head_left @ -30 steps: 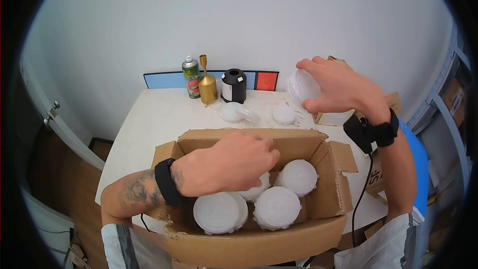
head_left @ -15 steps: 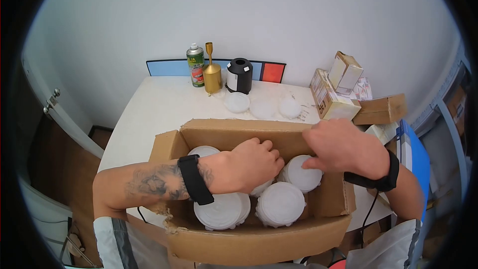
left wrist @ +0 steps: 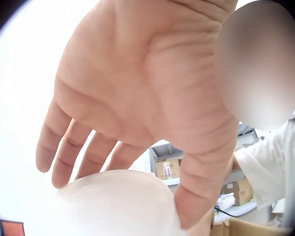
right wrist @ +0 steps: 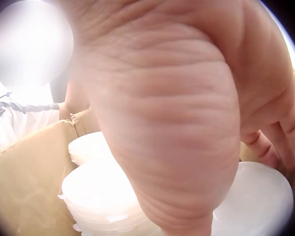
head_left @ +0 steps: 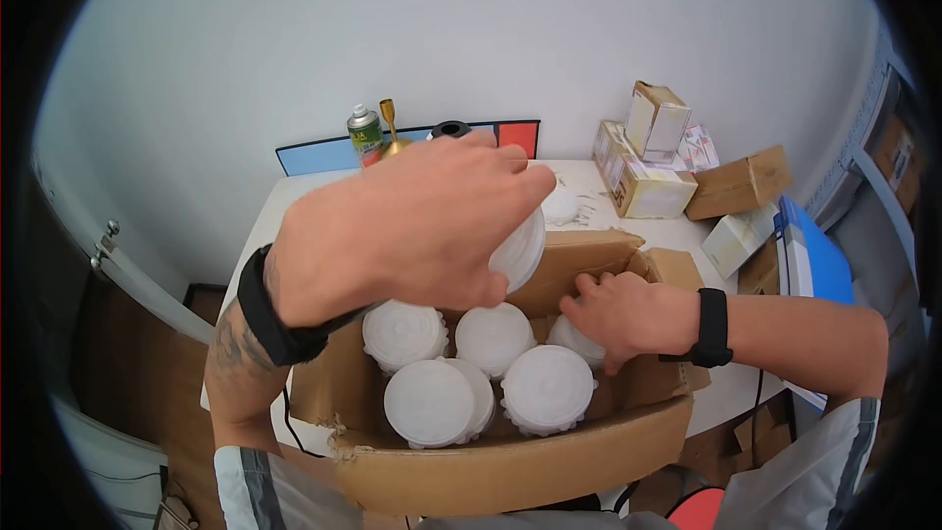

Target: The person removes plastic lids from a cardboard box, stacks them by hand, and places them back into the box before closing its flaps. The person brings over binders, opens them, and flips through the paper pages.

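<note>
Here, my two hands work at a box of white lids.
From the head view, my left hand [head_left: 392,236] is raised above the cardboard box [head_left: 510,461], fingers curled round a white lid [head_left: 520,250], while my right hand [head_left: 623,314] reaches into the box and grasps the stack of lids [head_left: 574,339] at its right wall. My left wrist view shows thumb and fingers clasping the lid [left wrist: 118,204] from above. My right wrist view shows fingers [right wrist: 275,142] on that stack [right wrist: 255,204], other stacks beside it.
</note>
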{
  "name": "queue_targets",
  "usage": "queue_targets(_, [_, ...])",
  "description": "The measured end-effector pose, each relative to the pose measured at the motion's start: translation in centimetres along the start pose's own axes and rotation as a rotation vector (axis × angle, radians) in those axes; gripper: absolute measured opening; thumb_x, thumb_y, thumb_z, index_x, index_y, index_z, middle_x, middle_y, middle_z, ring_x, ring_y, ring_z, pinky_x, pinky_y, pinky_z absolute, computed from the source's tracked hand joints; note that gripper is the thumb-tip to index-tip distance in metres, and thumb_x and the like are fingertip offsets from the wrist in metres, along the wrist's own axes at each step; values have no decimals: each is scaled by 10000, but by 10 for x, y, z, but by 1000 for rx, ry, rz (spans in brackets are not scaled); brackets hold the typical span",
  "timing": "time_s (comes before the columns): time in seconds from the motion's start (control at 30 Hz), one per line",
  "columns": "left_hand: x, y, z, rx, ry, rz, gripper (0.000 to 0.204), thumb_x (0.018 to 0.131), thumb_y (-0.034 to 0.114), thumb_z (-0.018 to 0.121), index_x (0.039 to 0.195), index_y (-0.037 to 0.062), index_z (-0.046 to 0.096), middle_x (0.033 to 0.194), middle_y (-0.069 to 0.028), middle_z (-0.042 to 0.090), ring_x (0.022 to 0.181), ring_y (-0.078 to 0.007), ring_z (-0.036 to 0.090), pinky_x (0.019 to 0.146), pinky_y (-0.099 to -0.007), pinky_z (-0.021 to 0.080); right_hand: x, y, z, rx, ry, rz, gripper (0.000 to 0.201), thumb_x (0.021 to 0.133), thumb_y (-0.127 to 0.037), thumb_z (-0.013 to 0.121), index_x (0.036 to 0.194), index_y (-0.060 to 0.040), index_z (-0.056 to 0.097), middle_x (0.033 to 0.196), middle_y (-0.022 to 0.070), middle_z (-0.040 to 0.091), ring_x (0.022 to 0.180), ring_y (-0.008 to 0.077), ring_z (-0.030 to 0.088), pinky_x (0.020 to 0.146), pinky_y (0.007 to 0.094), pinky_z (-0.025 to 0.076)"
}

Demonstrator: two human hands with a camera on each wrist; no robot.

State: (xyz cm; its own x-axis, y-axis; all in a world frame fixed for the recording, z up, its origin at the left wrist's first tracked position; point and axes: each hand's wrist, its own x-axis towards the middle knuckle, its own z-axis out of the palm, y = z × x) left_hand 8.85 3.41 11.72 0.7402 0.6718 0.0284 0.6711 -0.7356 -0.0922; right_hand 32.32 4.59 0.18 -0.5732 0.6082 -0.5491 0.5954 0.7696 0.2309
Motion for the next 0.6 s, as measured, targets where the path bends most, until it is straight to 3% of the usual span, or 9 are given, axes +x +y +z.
queue_targets(0.1, [14, -15, 4, 48, 25, -92, 689, 712, 203, 821, 1301, -16, 539, 1121, -159, 613, 1091, -346, 581, 939, -446, 499, 10, -4, -1, -17, -29, 8, 852, 649, -392, 938, 1278, 16, 533, 1221, 252, 576, 1079, 407, 672, 836, 441, 592])
queue_targets(0.3, [18, 2, 46, 266, 340, 71, 576, 747, 256, 847, 1187, -15, 593, 1041, -166, 629, 1061, -344, 631, 873, -454, 532, -8, -13, -9, -47, 135, 47, 686, 686, -257, 878, 1235, 7, 564, 1146, 212, 593, 1007, 365, 689, 784, 410, 602])
queue_targets(0.37, [5, 22, 43, -30, -140, 17, 580, 756, 291, 864, 1185, 1, 603, 1089, -164, 632, 1030, -339, 667, 799, -426, 569, -22, -9, -18, 29, 113, 60, 665, 701, -255, 863, 1230, 3, 553, 1149, 224, 572, 1028, 384, 671, 812, 427, 588])
queue_targets(0.4, [2, 25, 54, -38, -138, 15, 580, 756, 291, 864, 1185, 1, 603, 1089, -164, 632, 1030, -339, 667, 799, -426, 569, -29, -6, -25, 103, 99, 69, 645, 716, -252, 847, 1225, -1, 541, 1153, 235, 550, 1049, 404, 652, 841, 444, 574])
queue_targets(0.47, [2, 24, 86, -42, -458, 46, 588, 754, 305, 870, 1183, -6, 615, 1132, -160, 636, 1014, -333, 684, 766, -392, 588, -46, 0, -41, 197, 111, 65, 670, 728, -248, 830, 1268, -4, 517, 1167, 247, 531, 1075, 416, 630, 879, 451, 553])
queue_targets(0.5, [1, 23, 104, -46, -456, 40, 588, 754, 305, 870, 1183, -6, 615, 1132, -160, 636, 1014, -333, 684, 766, -392, 588, -53, 4, -50, 297, 128, 67, 696, 740, -245, 813, 1310, -7, 492, 1181, 258, 511, 1101, 429, 609, 918, 459, 533])
queue_targets(0.53, [1, 20, 124, -28, -320, 103, 591, 754, 323, 868, 1175, -12, 623, 1123, -162, 644, 1027, -334, 682, 790, -397, 587, -60, 10, -58, 294, 126, 63, 696, 740, -245, 813, 1310, -7, 492, 1181, 258, 511, 1101, 429, 609, 918, 459, 533])
queue_targets(0.57, [2, 20, 136, -10, -185, 167, 595, 753, 341, 865, 1167, -18, 632, 1114, -164, 653, 1040, -336, 679, 815, -403, 587, -65, 16, -66, 269, 259, 57, 774, 732, -251, 813, 1373, -10, 454, 1206, 249, 497, 1083, 426, 604, 914, 450, 527])
queue_targets(0.6, [5, 21, 148, -14, -186, 165, 595, 753, 341, 865, 1167, -18, 632, 1114, -164, 653, 1040, -336, 679, 815, -403, 587, -66, 23, -73, 245, 393, 52, 852, 723, -258, 812, 1436, -12, 416, 1231, 240, 484, 1064, 424, 599, 910, 441, 521])
